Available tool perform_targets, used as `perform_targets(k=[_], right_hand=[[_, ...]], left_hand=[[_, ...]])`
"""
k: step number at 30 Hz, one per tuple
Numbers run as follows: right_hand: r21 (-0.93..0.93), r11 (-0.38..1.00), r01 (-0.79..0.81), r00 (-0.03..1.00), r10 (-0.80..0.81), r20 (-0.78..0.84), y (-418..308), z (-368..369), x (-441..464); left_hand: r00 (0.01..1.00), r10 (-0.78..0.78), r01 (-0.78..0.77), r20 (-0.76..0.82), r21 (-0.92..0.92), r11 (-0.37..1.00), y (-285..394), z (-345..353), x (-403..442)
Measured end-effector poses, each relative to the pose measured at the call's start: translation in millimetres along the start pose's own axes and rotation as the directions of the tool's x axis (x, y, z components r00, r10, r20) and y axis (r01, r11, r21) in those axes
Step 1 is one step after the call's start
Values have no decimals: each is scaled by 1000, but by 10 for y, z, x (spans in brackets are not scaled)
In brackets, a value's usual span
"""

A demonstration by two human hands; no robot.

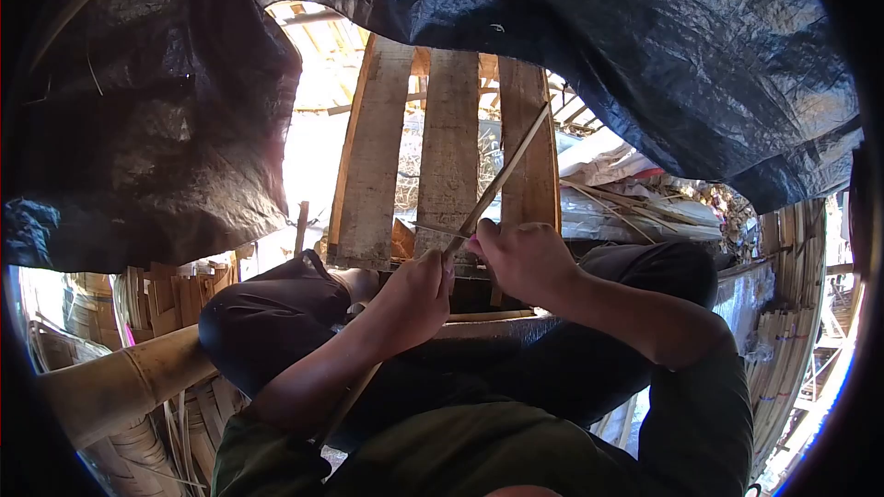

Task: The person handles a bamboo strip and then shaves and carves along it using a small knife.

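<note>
Holding a long thin strip (510, 170) at a slant here: the left hand (410, 304) has its fingers wrapped around it, and it runs up past the right fingers and back down under the left forearm. The right hand (529, 262) is clenched around something pink-ended that looks like a small knife (474, 244), its thin edge poking out toward the left, right at the strip, just above the left fingers. Can't tell if it's actually biting in.

My read: the step in hand is working that edge on the strip. The next move calls for a firm left grip, a shallow edge angle, and those left fingers kept out of its path.

Wooden slats (448, 129) sit just beyond both sets of fingers, with a fat bamboo pole (138, 373) well off to the left.
</note>
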State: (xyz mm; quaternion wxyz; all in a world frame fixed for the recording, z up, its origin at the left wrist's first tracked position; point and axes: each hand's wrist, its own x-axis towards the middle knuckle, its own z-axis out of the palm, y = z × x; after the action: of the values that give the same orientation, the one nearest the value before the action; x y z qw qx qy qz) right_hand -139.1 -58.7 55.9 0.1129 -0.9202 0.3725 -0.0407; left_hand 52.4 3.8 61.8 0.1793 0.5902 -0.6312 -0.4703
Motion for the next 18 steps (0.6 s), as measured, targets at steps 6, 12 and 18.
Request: perform_targets(k=[6, 12, 18], right_hand=[[-113, 983, -142, 990, 140, -24, 278, -88, 62], [-9, 991, -134, 990, 134, 44, 430, -58, 99], [28, 973, -231, 971, 228, 69, 481, 58, 73]], left_hand=[[998, 70, -70, -7, -26, 997, -72, 51, 9], [983, 180, -175, -45, 104, 979, -135, 115, -55], [990, 135, -126, -38, 173, 977, -124, 147, -12]])
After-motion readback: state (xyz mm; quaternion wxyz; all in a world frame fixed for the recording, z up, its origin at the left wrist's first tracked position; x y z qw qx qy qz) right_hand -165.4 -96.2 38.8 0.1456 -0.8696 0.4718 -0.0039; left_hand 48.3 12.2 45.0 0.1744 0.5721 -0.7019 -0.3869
